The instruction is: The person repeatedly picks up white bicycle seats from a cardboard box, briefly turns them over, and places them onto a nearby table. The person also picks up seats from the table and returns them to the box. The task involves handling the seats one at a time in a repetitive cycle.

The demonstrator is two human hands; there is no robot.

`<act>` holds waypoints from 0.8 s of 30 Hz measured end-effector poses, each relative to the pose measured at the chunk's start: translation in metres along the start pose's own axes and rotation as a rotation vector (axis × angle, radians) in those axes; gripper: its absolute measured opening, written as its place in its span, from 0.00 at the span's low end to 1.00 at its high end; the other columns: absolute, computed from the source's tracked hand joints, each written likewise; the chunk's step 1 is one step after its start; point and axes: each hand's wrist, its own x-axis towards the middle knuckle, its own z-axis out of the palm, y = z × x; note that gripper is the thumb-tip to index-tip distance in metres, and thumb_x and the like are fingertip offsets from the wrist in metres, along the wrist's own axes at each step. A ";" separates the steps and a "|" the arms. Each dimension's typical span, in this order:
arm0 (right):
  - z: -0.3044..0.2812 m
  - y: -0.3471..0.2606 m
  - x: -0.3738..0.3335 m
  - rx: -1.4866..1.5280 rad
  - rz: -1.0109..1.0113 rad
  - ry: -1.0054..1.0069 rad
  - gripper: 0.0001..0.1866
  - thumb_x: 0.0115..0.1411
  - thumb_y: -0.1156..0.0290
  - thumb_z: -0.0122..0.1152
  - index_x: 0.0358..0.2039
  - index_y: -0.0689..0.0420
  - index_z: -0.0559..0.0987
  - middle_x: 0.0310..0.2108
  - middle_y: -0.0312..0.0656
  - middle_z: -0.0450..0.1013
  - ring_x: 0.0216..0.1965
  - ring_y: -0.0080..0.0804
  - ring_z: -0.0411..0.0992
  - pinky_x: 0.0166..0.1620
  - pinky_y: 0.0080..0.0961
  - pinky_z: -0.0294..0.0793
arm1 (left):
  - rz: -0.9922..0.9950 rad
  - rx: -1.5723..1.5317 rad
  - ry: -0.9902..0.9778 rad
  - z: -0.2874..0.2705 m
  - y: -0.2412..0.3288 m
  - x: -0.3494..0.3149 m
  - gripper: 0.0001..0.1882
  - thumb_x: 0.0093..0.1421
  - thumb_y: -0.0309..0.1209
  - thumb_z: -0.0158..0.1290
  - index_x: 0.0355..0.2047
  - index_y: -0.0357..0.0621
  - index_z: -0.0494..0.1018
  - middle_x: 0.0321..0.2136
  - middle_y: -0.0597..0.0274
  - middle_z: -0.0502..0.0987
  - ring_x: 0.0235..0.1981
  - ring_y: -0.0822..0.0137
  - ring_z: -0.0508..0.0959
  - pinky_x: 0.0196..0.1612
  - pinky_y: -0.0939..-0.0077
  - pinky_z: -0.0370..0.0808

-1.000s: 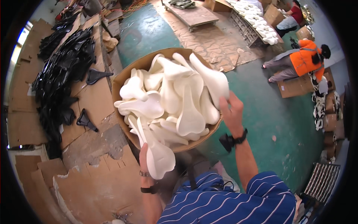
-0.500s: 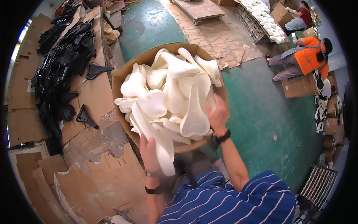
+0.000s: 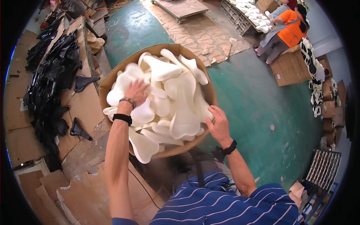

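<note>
A large round-sided cardboard box (image 3: 104, 84) in front of me is heaped with white bicycle saddle pads (image 3: 183, 107). Over the left part of the heap lies my left hand (image 3: 137, 92), fingers spread, resting on or just above the pads and gripping none. At the right rim, the thumb and fingers of my right hand (image 3: 219, 123) are closed on the wide end of a white saddle pad (image 3: 203, 109). Another saddle pad (image 3: 143, 146) leans out over the near left rim, untouched.
Black saddles (image 3: 52, 86) lie piled on a cardboard-covered bench at left. A flat cart (image 3: 180, 9) stands beyond the box. At far right, a person in orange (image 3: 288, 28) works beside a crate topped with white pads (image 3: 258, 18). Flattened cardboard (image 3: 90, 198) covers the lower left.
My left hand has left the pad at the near left rim and moved up onto the heap. My right hand has shifted outward to a pad's end. The view has turned somewhat.
</note>
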 end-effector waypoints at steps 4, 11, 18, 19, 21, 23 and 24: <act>0.010 0.065 0.003 -0.175 0.110 0.086 0.35 0.56 0.62 0.71 0.61 0.67 0.73 0.59 0.64 0.70 0.62 0.55 0.69 0.66 0.42 0.67 | -0.092 -0.173 0.444 0.035 0.027 -0.025 0.30 0.64 0.38 0.53 0.67 0.56 0.67 0.69 0.52 0.65 0.71 0.47 0.61 0.73 0.36 0.49; 0.092 0.158 0.025 -0.476 0.292 -0.088 0.08 0.65 0.67 0.57 0.33 0.58 0.78 0.29 0.57 0.80 0.34 0.60 0.78 0.38 0.53 0.78 | -0.217 -0.136 0.531 0.126 0.076 -0.148 0.28 0.47 0.26 0.60 0.52 0.51 0.75 0.58 0.55 0.72 0.62 0.47 0.69 0.68 0.36 0.57; 0.091 0.173 0.028 -0.502 0.291 0.036 0.10 0.67 0.67 0.55 0.38 0.62 0.78 0.27 0.59 0.78 0.31 0.67 0.77 0.36 0.57 0.75 | -0.248 -0.454 0.724 0.124 0.091 -0.118 0.31 0.43 0.22 0.60 0.52 0.48 0.74 0.61 0.50 0.69 0.65 0.43 0.66 0.67 0.48 0.63; 0.088 0.176 0.036 -0.391 0.392 0.008 0.11 0.68 0.65 0.55 0.39 0.61 0.78 0.27 0.59 0.78 0.32 0.66 0.77 0.38 0.57 0.75 | -0.294 -0.461 0.731 0.126 0.089 -0.110 0.31 0.43 0.22 0.60 0.52 0.48 0.74 0.61 0.50 0.69 0.66 0.43 0.65 0.67 0.47 0.64; 0.091 0.171 0.008 -0.458 0.285 0.005 0.11 0.68 0.66 0.55 0.39 0.60 0.79 0.29 0.60 0.79 0.34 0.65 0.78 0.40 0.56 0.76 | -0.316 -0.401 0.675 0.124 0.100 -0.115 0.31 0.44 0.21 0.60 0.53 0.47 0.73 0.61 0.51 0.69 0.66 0.44 0.65 0.67 0.47 0.64; 0.091 0.165 -0.006 -0.353 0.313 0.005 0.11 0.68 0.66 0.54 0.43 0.58 0.80 0.31 0.60 0.79 0.37 0.64 0.78 0.41 0.57 0.76 | -0.327 -0.357 0.634 0.118 0.098 -0.113 0.31 0.44 0.22 0.61 0.53 0.47 0.73 0.63 0.53 0.68 0.68 0.45 0.63 0.66 0.47 0.64; 0.092 0.181 0.007 -0.400 0.324 0.024 0.12 0.68 0.66 0.55 0.45 0.58 0.80 0.32 0.61 0.79 0.37 0.63 0.78 0.42 0.56 0.76 | -0.321 -0.350 0.610 0.122 0.097 -0.111 0.31 0.45 0.22 0.63 0.53 0.47 0.73 0.64 0.56 0.67 0.69 0.46 0.62 0.65 0.48 0.64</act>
